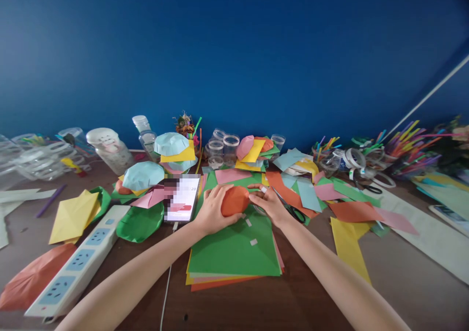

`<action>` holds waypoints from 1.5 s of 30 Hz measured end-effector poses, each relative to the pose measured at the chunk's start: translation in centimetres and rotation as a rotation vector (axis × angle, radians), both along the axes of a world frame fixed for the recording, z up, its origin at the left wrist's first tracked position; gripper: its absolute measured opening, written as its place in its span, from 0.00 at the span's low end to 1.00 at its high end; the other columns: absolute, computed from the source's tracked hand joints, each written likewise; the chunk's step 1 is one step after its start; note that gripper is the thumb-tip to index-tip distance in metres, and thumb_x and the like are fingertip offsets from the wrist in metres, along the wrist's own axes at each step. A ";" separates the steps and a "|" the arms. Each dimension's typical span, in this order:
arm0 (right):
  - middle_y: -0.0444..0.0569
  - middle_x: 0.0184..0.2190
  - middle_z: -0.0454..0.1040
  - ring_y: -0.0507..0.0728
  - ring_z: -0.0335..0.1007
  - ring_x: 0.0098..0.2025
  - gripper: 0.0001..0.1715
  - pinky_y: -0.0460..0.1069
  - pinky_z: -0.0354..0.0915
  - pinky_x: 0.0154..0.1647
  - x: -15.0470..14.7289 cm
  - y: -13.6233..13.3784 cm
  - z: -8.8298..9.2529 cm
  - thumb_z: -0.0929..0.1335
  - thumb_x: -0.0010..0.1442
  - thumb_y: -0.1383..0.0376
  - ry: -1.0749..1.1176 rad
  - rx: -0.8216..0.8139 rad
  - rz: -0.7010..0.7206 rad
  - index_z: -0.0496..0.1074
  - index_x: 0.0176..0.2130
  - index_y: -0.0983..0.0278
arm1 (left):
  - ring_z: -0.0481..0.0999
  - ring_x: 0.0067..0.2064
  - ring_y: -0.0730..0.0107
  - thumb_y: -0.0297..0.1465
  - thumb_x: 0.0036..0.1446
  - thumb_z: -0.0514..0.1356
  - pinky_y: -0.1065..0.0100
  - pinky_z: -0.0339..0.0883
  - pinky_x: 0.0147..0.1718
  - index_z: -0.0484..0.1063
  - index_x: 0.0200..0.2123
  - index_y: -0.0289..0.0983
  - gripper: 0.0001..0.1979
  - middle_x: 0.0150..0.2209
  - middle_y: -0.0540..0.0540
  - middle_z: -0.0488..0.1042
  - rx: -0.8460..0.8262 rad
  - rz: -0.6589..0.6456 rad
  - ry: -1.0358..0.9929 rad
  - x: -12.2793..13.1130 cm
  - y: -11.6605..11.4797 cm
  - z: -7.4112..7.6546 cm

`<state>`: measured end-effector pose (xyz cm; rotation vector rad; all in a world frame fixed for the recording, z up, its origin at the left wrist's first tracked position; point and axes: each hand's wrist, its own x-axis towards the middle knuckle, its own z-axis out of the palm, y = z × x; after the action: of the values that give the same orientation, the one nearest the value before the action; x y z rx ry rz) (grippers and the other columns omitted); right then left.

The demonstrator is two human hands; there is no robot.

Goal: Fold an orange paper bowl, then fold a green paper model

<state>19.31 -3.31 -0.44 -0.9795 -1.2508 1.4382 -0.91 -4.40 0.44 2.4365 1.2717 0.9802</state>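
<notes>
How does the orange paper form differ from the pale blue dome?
The orange paper form is cupped between the left hand and right hand, while the pale blue paper dome rests untouched beside the phone. The orange form looks smaller and smoother than the blue dome, which shows folded facets. Both are rounded paper shapes.

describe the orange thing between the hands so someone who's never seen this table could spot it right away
On the wooden table, find the stack of paper topped by a green sheet in front of the person. At the stack's far edge, the left hand and right hand hold a rounded orange paper shape. It's the only rounded shape in the hands; the pale blue domes sit farther left.
</notes>
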 end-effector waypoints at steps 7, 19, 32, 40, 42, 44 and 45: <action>0.40 0.25 0.74 0.50 0.70 0.27 0.26 0.44 0.64 0.29 -1.2 -0.8 -0.2 0.75 0.42 0.64 0.092 -0.035 -0.035 0.66 0.41 0.62 | 0.58 0.57 0.54 0.43 0.51 0.58 0.55 0.50 0.54 0.51 0.58 0.37 0.35 0.56 0.38 0.61 0.012 -0.044 0.008 -0.2 0.1 -0.5; 0.37 0.22 0.71 0.48 0.68 0.23 0.23 0.42 0.64 0.26 -2.1 -1.1 -0.4 0.75 0.41 0.65 0.252 -0.011 -0.174 0.65 0.37 0.61 | 0.70 0.47 0.62 0.37 0.57 0.56 0.60 0.56 0.47 0.66 0.46 0.39 0.15 0.44 0.44 0.73 0.179 0.080 -0.038 0.1 -0.7 -0.1; 0.41 0.29 0.73 0.51 0.72 0.32 0.20 0.46 0.69 0.35 -3.5 -1.8 -0.4 0.75 0.41 0.64 0.239 -0.001 -0.198 0.68 0.35 0.60 | 0.77 0.34 0.68 0.35 0.58 0.57 0.60 0.60 0.45 0.73 0.41 0.41 0.09 0.38 0.48 0.78 0.203 0.029 -0.106 0.4 -0.7 -1.0; 0.44 0.32 0.73 0.54 0.73 0.35 0.21 0.50 0.70 0.39 -3.8 -1.9 -0.6 0.75 0.41 0.63 0.156 0.018 -0.231 0.66 0.35 0.60 | 0.76 0.30 0.70 0.37 0.58 0.56 0.60 0.66 0.43 0.73 0.42 0.43 0.11 0.36 0.49 0.79 0.158 0.066 -0.160 0.6 -0.6 -1.4; 0.43 0.31 0.73 0.53 0.73 0.34 0.20 0.49 0.70 0.39 -3.8 -2.0 -0.5 0.75 0.41 0.64 0.164 0.019 -0.226 0.66 0.34 0.60 | 0.76 0.29 0.71 0.36 0.58 0.56 0.61 0.66 0.44 0.73 0.42 0.43 0.11 0.35 0.50 0.79 0.163 0.050 -0.177 0.7 -0.6 -1.5; 0.42 0.30 0.73 0.53 0.73 0.34 0.20 0.49 0.70 0.38 -3.8 -2.0 -0.5 0.75 0.40 0.64 0.170 0.019 -0.224 0.66 0.33 0.61 | 0.76 0.29 0.72 0.35 0.58 0.56 0.61 0.66 0.44 0.74 0.42 0.43 0.10 0.34 0.51 0.79 0.168 0.034 -0.195 0.7 -0.6 -1.6; 0.42 0.29 0.73 0.53 0.73 0.34 0.20 0.49 0.70 0.37 -3.8 -2.0 -0.5 0.75 0.40 0.64 0.170 0.019 -0.226 0.66 0.33 0.61 | 0.76 0.29 0.72 0.34 0.58 0.56 0.61 0.66 0.44 0.74 0.42 0.44 0.10 0.34 0.51 0.79 0.171 0.030 -0.200 0.7 -0.6 -1.7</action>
<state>15.46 -5.35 -0.91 -0.9330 -0.9956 1.3014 -0.21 -4.98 -1.28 2.3722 1.2044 1.3542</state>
